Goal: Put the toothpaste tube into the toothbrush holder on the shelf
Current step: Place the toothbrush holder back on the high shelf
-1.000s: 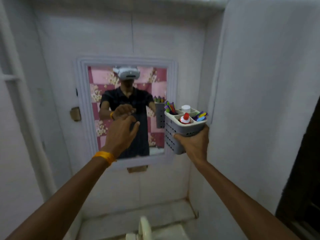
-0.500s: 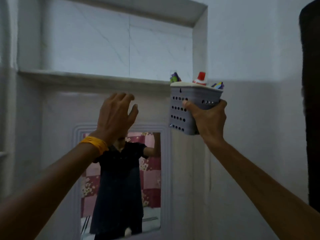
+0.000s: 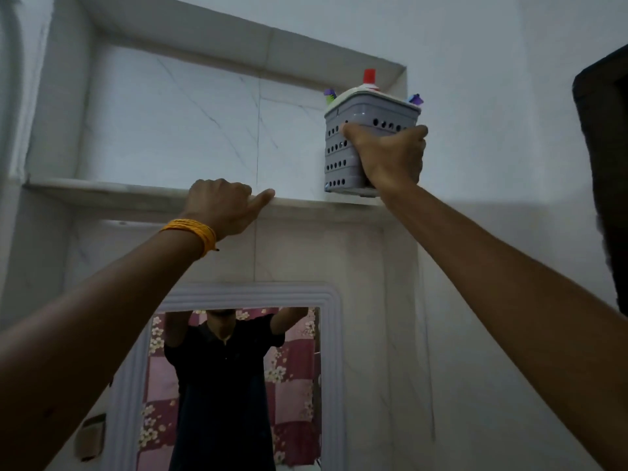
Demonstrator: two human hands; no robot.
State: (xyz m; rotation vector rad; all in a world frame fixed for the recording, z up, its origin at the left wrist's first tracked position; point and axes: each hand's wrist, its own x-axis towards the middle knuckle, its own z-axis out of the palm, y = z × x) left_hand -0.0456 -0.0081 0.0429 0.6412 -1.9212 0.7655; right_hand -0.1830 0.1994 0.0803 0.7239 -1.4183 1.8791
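A grey perforated toothbrush holder (image 3: 343,144) stands at the right end of the white marble shelf (image 3: 102,188), inside a wall niche. My right hand (image 3: 390,158) grips its front from below and the side. The toothpaste tube (image 3: 369,78) stands in the holder, only its red cap and white shoulder showing above the rim. Coloured toothbrush tips (image 3: 329,95) poke out at the left and right corners. My left hand (image 3: 221,205), with an orange wristband, rests curled on the shelf's front edge, holding nothing.
The niche's right wall (image 3: 401,86) sits close behind the holder. A white-framed mirror (image 3: 238,385) hangs below the shelf and reflects a person in a dark shirt. A dark object (image 3: 605,164) juts in at the right edge.
My right hand has lifted the holder up and set it on the shelf's right end. My left hand has moved up from in front of the mirror onto the shelf edge.
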